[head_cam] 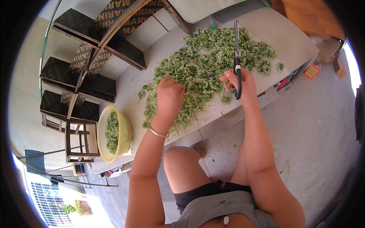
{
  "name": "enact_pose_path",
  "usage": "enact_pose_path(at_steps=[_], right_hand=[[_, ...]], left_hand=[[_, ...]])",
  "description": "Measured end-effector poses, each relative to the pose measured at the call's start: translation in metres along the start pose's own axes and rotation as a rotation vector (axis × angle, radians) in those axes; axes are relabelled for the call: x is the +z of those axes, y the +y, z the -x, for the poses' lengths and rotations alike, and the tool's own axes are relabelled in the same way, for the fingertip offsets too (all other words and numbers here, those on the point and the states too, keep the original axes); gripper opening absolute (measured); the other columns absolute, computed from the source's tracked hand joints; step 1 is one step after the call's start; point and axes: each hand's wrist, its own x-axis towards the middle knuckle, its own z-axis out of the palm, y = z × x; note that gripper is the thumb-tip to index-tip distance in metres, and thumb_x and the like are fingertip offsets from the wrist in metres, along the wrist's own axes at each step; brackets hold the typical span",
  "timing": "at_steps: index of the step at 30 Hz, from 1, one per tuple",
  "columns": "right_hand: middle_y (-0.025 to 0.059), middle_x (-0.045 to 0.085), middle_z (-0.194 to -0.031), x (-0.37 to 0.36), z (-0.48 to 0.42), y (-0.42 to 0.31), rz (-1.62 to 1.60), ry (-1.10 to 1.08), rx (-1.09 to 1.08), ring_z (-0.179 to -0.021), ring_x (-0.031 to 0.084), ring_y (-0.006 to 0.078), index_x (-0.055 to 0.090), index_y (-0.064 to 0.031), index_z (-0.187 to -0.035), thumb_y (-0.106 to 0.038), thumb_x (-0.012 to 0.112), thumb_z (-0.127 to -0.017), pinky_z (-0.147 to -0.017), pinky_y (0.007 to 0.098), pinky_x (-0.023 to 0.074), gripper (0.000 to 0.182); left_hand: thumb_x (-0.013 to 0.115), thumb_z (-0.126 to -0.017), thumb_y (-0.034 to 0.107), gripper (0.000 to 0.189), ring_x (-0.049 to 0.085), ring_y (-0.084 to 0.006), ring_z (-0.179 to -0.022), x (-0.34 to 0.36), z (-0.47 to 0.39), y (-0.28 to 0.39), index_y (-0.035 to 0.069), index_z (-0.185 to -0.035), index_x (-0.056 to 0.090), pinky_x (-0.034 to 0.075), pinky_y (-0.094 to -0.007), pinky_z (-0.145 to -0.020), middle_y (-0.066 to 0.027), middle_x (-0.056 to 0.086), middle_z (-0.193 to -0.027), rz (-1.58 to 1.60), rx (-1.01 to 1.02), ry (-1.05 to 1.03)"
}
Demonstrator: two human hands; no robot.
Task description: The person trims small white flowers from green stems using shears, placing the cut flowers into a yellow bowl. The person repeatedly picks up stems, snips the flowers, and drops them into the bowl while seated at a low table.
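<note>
A wide pile of small white-and-green flower clusters (196,68) is spread over a pale table (273,31). Over its near left part is my left hand (170,95), its fingers curled and a bangle on the wrist; whether anything is between the fingertips is hidden. My right hand (242,85), at the pile's near right side, holds scissors (237,59) by the dark handles, the blades pointing away from me and looking closed. Several small clusters lie apart at the pile's right edge.
A yellow plastic basin (128,134) with more flower clusters stands at the table's left end. Dark plywood shelving (108,45) rises at the far left, beside a wooden chair (82,142). A pale board or seat (199,11) borders the far side. Small boxes (311,71) sit on the right floor.
</note>
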Motion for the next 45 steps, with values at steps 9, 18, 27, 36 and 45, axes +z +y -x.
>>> enact_pose_path(at_steps=[9, 18, 27, 36, 45], right_hand=[[0.0078, 0.065, -0.075, -0.003, -0.006, -0.002, 0.008, -0.059, 0.051, -0.053, 0.054, 0.0081, 0.061, -0.0004, -0.089, -0.018, 0.074, -0.082, -0.047, 0.0200, 0.0435, 0.023], [0.0016, 0.062, -0.076, 0.016, 0.002, 0.005, 0.000, -0.202, 0.038, -0.064, 0.056, 0.0066, 0.061, -0.0024, -0.087, -0.004, 0.072, -0.078, -0.055, 0.0212, 0.0451, 0.015], [0.0006, 0.062, -0.076, 0.044, 0.016, 0.006, -0.037, -0.245, 0.006, -0.065, 0.054, 0.0044, 0.059, -0.0040, -0.088, 0.000, 0.071, -0.076, -0.057, 0.0190, 0.0432, 0.017], [-0.0004, 0.061, -0.075, 0.050, 0.017, 0.013, 0.200, -0.193, 0.003, -0.063, 0.053, 0.0041, 0.057, -0.0035, -0.086, 0.002, 0.068, -0.075, -0.056, 0.0194, 0.0418, 0.016], [-0.0002, 0.062, -0.075, 0.038, 0.000, 0.022, 0.121, 0.127, -0.076, -0.060, 0.053, 0.0033, 0.061, -0.0014, -0.089, 0.000, 0.068, -0.077, -0.052, 0.0180, 0.0415, 0.014]], left_hand=[[0.069, -0.066, 0.006, 0.008, 0.057, -0.0287, -0.082, 0.030, 0.004, -0.019, 0.007, -0.074, 0.071, 0.045, -0.0388, -0.077, -0.0096, 0.064, -0.076, -0.088, -0.197, 0.071], [0.061, -0.085, -0.001, 0.011, 0.060, -0.0130, -0.084, -0.017, 0.010, 0.007, 0.000, -0.094, 0.066, 0.049, -0.0285, -0.078, -0.0034, 0.064, -0.088, 1.144, -0.718, 0.127], [0.060, -0.084, -0.007, 0.016, 0.058, -0.0095, -0.082, 0.008, 0.026, 0.052, 0.000, -0.097, 0.064, 0.046, -0.0233, -0.075, -0.0016, 0.063, -0.088, 1.374, -0.678, 0.136], [0.064, -0.080, -0.004, 0.017, 0.061, -0.0128, -0.085, 0.015, 0.035, 0.047, 0.001, -0.096, 0.067, 0.046, -0.0247, -0.078, -0.0055, 0.067, -0.092, 0.780, -0.495, 0.279], [0.069, -0.065, 0.003, 0.015, 0.058, -0.0313, -0.095, 0.010, 0.053, -0.015, 0.006, -0.080, 0.068, 0.044, -0.0428, -0.083, -0.0099, 0.066, -0.088, -0.108, -0.522, 0.254]])
